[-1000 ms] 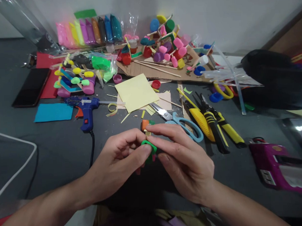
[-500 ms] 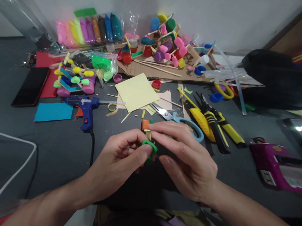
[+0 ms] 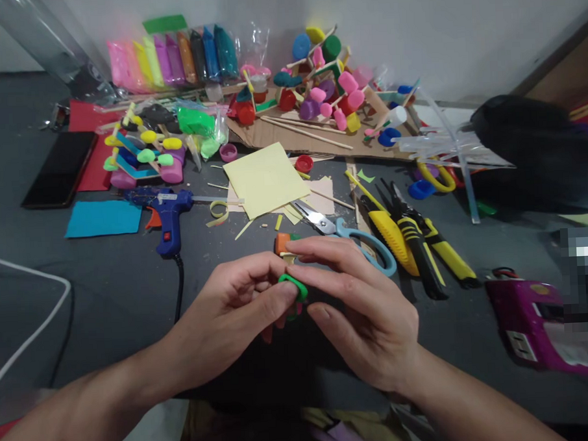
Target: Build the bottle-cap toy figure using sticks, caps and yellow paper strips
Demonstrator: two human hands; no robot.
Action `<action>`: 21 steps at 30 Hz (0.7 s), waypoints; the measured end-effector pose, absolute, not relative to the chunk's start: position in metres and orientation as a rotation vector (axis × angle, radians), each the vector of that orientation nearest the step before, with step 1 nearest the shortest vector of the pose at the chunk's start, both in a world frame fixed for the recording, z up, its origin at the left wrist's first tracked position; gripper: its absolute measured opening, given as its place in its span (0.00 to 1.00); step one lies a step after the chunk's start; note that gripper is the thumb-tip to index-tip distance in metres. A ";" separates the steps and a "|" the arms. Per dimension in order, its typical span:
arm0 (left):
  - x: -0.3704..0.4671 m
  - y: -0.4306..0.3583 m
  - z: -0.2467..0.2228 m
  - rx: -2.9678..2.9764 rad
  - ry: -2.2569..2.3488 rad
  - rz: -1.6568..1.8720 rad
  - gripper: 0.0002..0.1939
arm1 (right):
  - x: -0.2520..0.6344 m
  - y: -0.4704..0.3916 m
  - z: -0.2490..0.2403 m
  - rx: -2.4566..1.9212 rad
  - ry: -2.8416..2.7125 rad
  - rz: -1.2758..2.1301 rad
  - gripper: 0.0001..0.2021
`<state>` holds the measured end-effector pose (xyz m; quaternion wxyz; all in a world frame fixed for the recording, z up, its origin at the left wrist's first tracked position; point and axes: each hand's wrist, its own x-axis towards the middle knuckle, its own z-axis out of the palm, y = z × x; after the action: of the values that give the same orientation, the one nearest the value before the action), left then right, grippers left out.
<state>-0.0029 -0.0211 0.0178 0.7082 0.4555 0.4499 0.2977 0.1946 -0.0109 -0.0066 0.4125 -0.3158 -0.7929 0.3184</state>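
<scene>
Left hand [image 3: 249, 313]: pinching the little green piece [image 3: 294, 287]
Right hand [image 3: 366, 308]: half-curled, fingertips right by it, can't tell if gripping
Scissors [image 3: 346, 234]: just beyond

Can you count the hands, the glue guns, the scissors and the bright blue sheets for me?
Hands: 2, the left hand and the right hand
Glue gun: 1
Scissors: 1
Bright blue sheet: 1
Total: 5

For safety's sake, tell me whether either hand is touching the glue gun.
No, the glue gun lies on the table, apart from both the left hand and the right hand.
</scene>
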 end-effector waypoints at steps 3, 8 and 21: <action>-0.002 -0.021 0.019 0.999 1.005 0.659 0.08 | 0.195 -0.012 -0.007 -0.833 -1.933 0.875 0.16; 0.003 -0.022 0.019 1.152 1.106 0.706 0.08 | 0.191 -0.016 -0.004 -0.930 -1.741 1.094 0.10; 0.005 -0.025 0.015 1.617 1.251 0.695 0.06 | 0.184 -0.013 0.003 -1.068 -1.567 1.280 0.03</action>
<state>0.0047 -0.0249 0.0152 0.4716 0.6604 0.5108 0.2838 0.1844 -0.0131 0.0034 0.4139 -0.4250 -0.6233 0.5094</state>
